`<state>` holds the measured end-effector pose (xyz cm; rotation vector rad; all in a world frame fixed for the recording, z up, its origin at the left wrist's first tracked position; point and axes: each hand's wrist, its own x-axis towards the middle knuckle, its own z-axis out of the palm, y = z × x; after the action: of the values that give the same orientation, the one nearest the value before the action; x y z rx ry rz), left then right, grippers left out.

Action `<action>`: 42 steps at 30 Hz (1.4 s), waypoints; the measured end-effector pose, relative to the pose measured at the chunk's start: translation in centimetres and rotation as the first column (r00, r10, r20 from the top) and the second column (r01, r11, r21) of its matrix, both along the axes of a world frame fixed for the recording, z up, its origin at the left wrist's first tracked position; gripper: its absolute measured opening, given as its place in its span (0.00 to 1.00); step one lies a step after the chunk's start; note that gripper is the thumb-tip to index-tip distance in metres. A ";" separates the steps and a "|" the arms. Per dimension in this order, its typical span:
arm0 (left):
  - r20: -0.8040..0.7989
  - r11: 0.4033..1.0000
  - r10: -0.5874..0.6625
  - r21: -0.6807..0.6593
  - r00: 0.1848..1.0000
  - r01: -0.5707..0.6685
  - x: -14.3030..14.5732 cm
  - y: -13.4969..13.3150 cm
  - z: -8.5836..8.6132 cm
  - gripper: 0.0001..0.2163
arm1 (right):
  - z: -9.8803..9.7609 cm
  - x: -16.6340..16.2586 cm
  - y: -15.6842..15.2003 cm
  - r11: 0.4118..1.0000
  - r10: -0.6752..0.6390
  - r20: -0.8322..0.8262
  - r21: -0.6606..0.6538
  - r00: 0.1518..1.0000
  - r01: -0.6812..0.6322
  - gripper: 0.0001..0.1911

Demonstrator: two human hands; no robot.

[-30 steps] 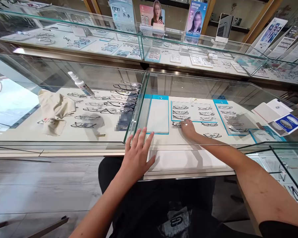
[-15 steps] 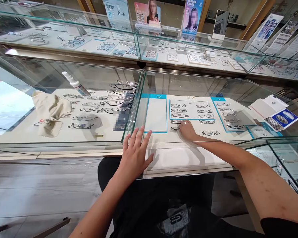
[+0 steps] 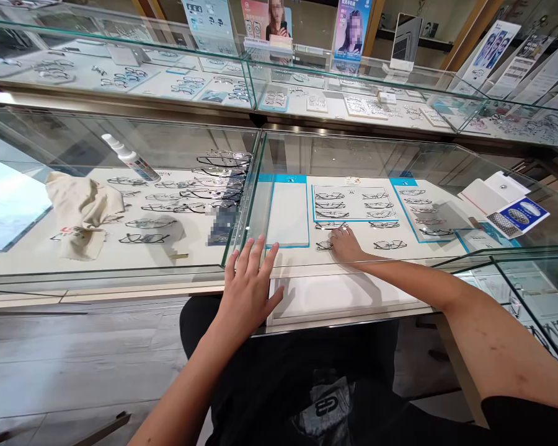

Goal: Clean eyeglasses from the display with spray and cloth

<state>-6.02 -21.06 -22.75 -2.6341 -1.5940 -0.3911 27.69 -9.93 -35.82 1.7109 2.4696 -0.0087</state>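
My right hand (image 3: 347, 244) is inside the glass display case, its fingers bent and closed on the right part of a pair of eyeglasses (image 3: 324, 246) lying on the white base. The hand hides the rest of that pair. Just beyond my fingertips sits another pair of eyeglasses (image 3: 328, 225). Several more frames stand in rows on a blue-edged white tray (image 3: 346, 191) behind. My left hand (image 3: 247, 282), fingers spread, rests at the front glass edge by the partition and holds nothing.
A vertical glass partition (image 3: 256, 179) splits the case. In the left section are a tan cloth (image 3: 77, 204), a white spray bottle (image 3: 130, 158) and several eyeglasses. Blue-edged display boards (image 3: 288, 214) flank the tray, and an opened white box (image 3: 497, 192) is at right.
The eyeglasses at my right hand have come slightly toward me, widening the gap to the pair behind. My left hand stays at the glass edge. The view has shifted a little.
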 end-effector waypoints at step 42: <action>0.048 0.979 0.187 -0.095 0.981 -0.182 2.0 -4.0 -0.2 0.45 | 22.6 -20.9 16.0 0.963 0.246 -0.304 0.185 0.920 -0.196 0.21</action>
<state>-4.04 -25.04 -22.99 -2.5281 -1.8978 -0.3973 6.74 6.05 -13.19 1.5804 2.9675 -0.0900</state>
